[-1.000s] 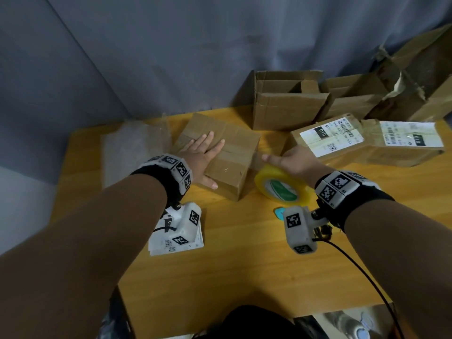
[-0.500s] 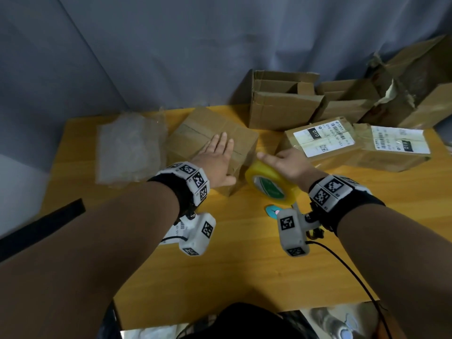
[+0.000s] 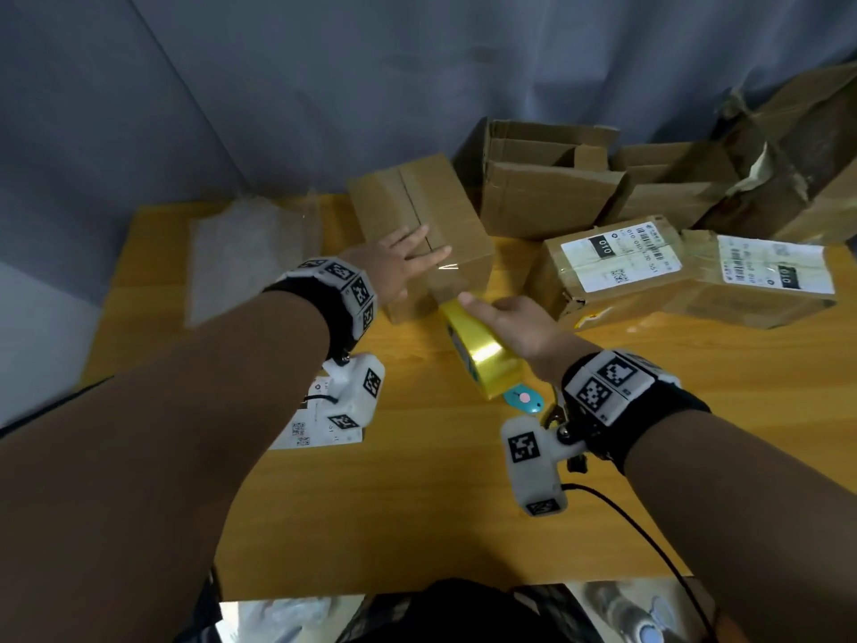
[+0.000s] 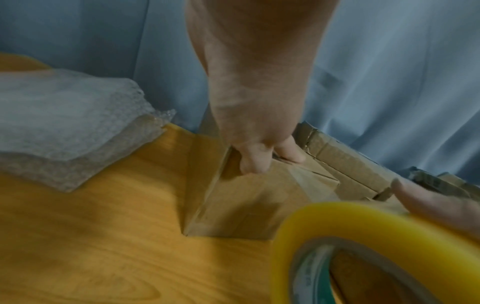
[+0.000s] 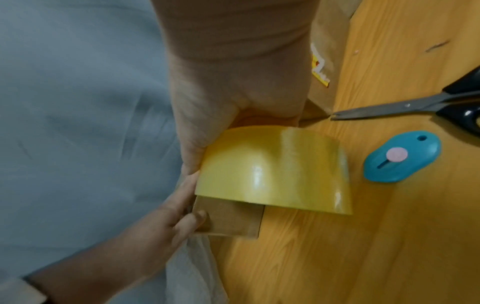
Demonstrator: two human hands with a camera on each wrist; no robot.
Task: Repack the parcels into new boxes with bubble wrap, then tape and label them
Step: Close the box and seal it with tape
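A closed brown cardboard box (image 3: pixel 457 234) stands on the wooden table (image 3: pixel 417 503), with clear tape along its top seam. My left hand (image 3: pixel 403 259) lies flat on the box top, fingers straight, thumb (image 4: pixel 253 164) over the near edge. My right hand (image 3: pixel 514 320) grips a yellow tape roll (image 3: pixel 484 357) at the box's near right corner. The left wrist view shows the tape roll (image 4: pixel 363 236) close beside the box (image 4: pixel 246 201). From the right wrist, the roll (image 5: pixel 275 170) partly hides the box (image 5: pixel 228 220), and my left hand's fingers (image 5: pixel 187 222) touch that box.
Folded bubble wrap (image 3: pixel 250 252) lies at the left. Two labelled parcels (image 3: pixel 612 266) (image 3: pixel 760 280) sit at the right, with opened empty boxes (image 3: pixel 542 192) behind them against the curtain. A blue cutter (image 3: pixel 524 399), scissors (image 5: pixel 415 107) and label sheets (image 3: pixel 315 431) lie near my wrists.
The box has turned so its long side points away from me. My right hand brought the tape roll in to the box's near end. My left hand stayed flat on top.
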